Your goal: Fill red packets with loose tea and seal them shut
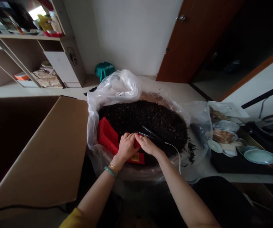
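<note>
My left hand (127, 146) and my right hand (147, 145) meet over a small red packet (136, 144), fingers bent and pressed together on it. Most of that packet is hidden under the fingers. Right beneath lies a flat red piece with a gold patch (135, 157). To the left, more red packaging (108, 134) rests on a heap of dark, dry tea-like leaves (160, 117). A dark two-armed tool (152, 133), spread in a V, lies on the leaves beyond my right hand. A white cord (178, 153) runs from it.
Clear plastic lining (114, 90) surrounds the leaves. A large open cardboard box (62, 142) stands at left. Dishes and bags sit at right beside a pale oval dish (260, 156). Behind are a teal-covered bin (104, 70), a shelf unit (62, 68) and a brown door (186, 41).
</note>
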`<state>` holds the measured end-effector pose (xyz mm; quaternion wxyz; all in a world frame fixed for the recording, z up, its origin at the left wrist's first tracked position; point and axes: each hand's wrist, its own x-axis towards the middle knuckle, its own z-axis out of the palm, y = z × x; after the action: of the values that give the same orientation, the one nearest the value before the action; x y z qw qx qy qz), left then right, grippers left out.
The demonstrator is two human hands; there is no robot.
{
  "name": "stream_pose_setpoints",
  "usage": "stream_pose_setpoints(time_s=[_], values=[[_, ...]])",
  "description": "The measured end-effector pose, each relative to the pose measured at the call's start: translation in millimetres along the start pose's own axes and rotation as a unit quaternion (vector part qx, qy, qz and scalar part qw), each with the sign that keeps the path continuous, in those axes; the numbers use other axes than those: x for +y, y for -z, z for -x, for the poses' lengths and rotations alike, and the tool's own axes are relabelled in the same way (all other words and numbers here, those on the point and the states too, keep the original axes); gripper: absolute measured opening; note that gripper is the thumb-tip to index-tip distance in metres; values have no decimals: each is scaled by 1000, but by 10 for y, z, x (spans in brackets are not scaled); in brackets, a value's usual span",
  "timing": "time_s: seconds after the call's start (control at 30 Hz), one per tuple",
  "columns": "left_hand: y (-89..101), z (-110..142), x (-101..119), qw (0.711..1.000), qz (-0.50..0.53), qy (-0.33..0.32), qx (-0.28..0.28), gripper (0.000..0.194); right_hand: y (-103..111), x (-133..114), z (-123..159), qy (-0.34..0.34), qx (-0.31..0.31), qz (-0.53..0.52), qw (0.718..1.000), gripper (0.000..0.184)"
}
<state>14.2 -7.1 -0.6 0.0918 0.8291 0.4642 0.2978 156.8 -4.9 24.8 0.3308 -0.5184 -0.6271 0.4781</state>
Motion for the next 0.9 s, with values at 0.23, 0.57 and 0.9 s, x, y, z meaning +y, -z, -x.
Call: stream_pose_setpoints(time_s=[0.23,0.57,0.9], values=[[-64,-5,-70,995,86,-21,51,39,-32,-39,-15,8,-13,29,999,54],[-33,-51,-102,971,94,149,164,42,226,-107,-213,39,157,-53,985,52],[133,-65,-60,905,110,202,358,36,-138,100,-1033,-14,-37,356,934,107]])
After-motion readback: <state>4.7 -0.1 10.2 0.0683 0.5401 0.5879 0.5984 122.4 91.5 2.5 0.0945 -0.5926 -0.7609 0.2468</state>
